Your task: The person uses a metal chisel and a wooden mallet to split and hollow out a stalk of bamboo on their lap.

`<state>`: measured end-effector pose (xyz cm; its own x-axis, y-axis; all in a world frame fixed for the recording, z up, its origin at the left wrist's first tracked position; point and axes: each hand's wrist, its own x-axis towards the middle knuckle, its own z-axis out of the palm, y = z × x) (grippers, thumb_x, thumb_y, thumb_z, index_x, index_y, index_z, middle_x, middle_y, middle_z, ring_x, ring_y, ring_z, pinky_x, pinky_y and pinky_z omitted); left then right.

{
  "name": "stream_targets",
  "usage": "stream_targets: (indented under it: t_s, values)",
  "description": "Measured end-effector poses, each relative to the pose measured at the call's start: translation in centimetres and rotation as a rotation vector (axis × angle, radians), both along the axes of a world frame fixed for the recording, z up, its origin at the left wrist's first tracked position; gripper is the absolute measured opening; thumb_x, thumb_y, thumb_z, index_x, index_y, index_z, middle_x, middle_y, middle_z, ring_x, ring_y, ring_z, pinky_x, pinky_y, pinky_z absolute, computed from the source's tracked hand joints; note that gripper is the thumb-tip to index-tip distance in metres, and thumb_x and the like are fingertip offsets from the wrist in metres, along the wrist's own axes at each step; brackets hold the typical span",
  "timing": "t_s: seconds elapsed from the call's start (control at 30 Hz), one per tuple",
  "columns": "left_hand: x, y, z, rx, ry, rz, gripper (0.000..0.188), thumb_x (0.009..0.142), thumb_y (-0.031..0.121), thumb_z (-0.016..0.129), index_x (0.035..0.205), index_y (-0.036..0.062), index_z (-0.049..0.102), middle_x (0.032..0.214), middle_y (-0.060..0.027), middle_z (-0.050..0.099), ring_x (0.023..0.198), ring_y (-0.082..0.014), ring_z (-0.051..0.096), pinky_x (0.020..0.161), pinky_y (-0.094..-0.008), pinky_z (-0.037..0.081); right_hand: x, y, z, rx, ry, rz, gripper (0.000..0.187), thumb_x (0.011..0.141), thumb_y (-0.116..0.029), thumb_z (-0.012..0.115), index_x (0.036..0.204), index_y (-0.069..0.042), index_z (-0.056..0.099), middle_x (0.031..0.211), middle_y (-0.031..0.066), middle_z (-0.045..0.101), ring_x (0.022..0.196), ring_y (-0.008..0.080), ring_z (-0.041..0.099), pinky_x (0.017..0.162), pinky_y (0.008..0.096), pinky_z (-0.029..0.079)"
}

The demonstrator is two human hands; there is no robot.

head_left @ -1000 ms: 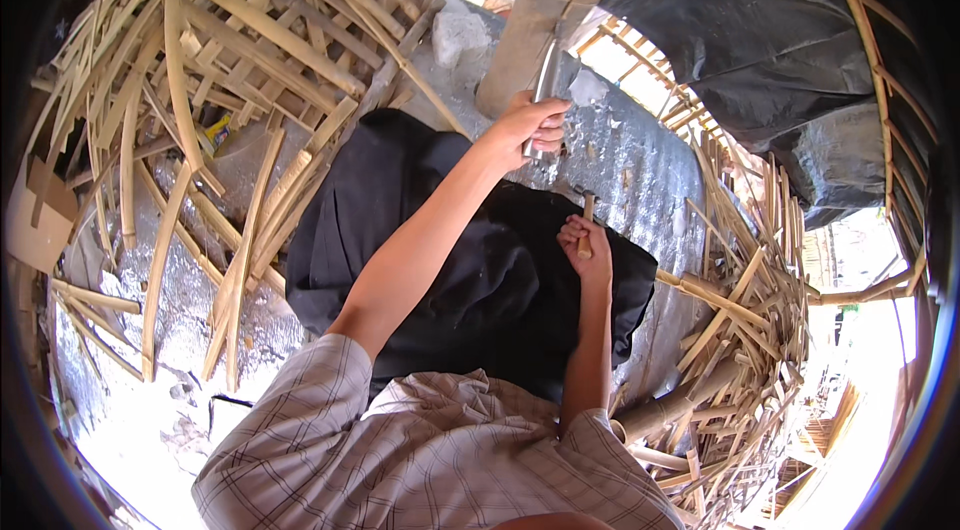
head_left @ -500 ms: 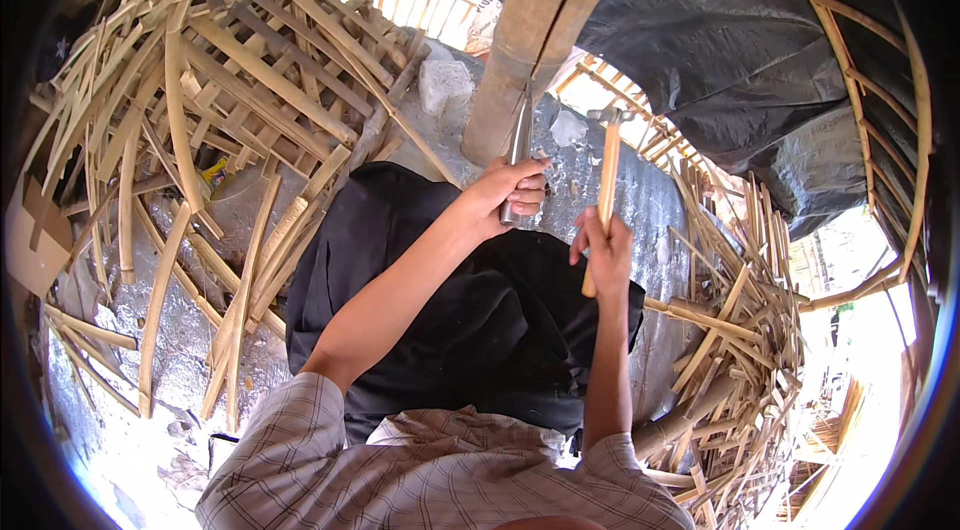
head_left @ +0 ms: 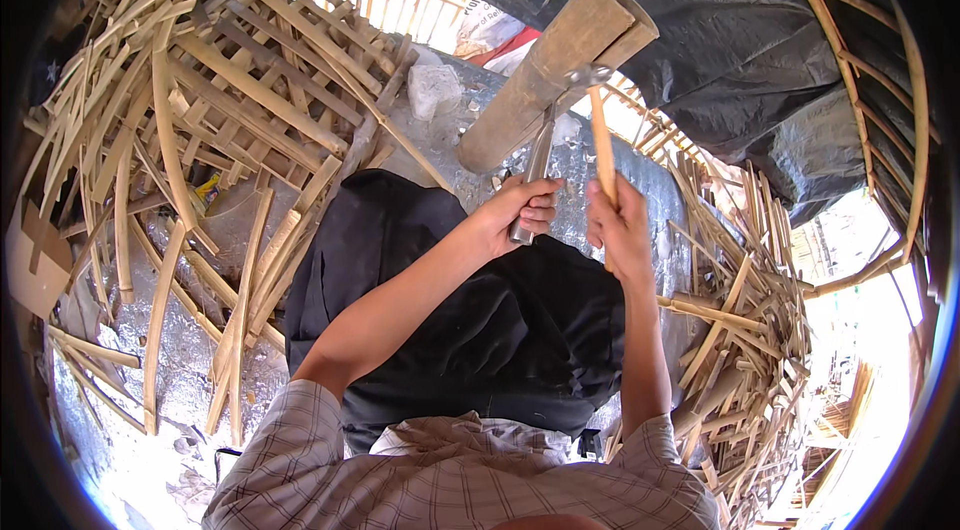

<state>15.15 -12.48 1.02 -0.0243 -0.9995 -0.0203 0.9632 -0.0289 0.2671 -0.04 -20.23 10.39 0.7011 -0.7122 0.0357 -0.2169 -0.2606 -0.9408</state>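
A thick bamboo piece (head_left: 545, 80) leans to the right in front of me, with a lengthwise split near its upper end. My left hand (head_left: 517, 210) is closed around the lower end of a metal blade tool (head_left: 539, 156), whose upper end meets the bamboo's side; whether its tip is inside the split I cannot tell. My right hand (head_left: 620, 222) grips a hammer (head_left: 602, 140) by its wooden handle. In this view the steel head overlaps the bamboo's right edge, just above the blade tool; whether they touch does not show.
Bamboo strips (head_left: 250, 80) are heaped at the left, and another pile of split pieces (head_left: 740, 330) lies at the right. A pale stone block (head_left: 434, 92) sits beyond my knees. Black sheeting (head_left: 730, 40) hangs at the upper right. A cardboard piece (head_left: 38, 265) stands far left.
The bamboo has tipped further to the right, its upper end lower. The hammer has swung up and left, over the bamboo's edge. My left hand and the blade tool have shifted slightly right.
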Motion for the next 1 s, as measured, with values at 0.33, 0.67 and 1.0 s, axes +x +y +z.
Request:
stream_targets:
  t_s: [0.33, 0.67, 1.0]
  values:
    - [0.4, -0.6, 0.3, -0.007, -0.014, -0.003, 0.020, 0.100, 0.010, 0.060, 0.085, 0.0093, 0.047, 0.062, 0.0078, 0.038, 0.044, 0.0010, 0.033, 0.035, -0.0152, 0.028, -0.5, -2.3, -1.7, -0.361, 0.204, -0.044, 0.029, 0.105, -0.027, 0.056, 0.090, -0.002, 0.049, 0.057, 0.0017, 0.040, 0.047, 0.0123, 0.041, 0.045, 0.0336, 0.033]
    - [0.8, -1.5, -0.6, -0.033, -0.010, 0.005, 0.019, 0.100, 0.011, 0.060, 0.085, 0.0100, 0.048, 0.061, 0.0089, 0.038, 0.044, 0.0008, 0.033, 0.035, -0.0160, 0.026, -0.2, -3.4, -6.2, -0.452, 0.157, -0.199, 0.035, 0.107, -0.027, 0.051, 0.080, -0.006, 0.045, 0.060, -0.0020, 0.042, 0.052, 0.0054, 0.041, 0.045, 0.0261, 0.032]
    - [0.9, -1.0, -0.4, -0.024, -0.024, 0.010, 0.009, 0.098, 0.007, 0.060, 0.095, 0.0050, 0.052, 0.061, 0.0080, 0.038, 0.045, 0.0006, 0.034, 0.036, -0.0158, 0.027, 0.1, -2.6, 1.5, 0.040, -0.305, -0.048, 0.045, 0.107, -0.045, 0.046, 0.078, -0.011, 0.039, 0.060, -0.0049, 0.034, 0.047, 0.0040, 0.032, 0.040, 0.0229, 0.023]
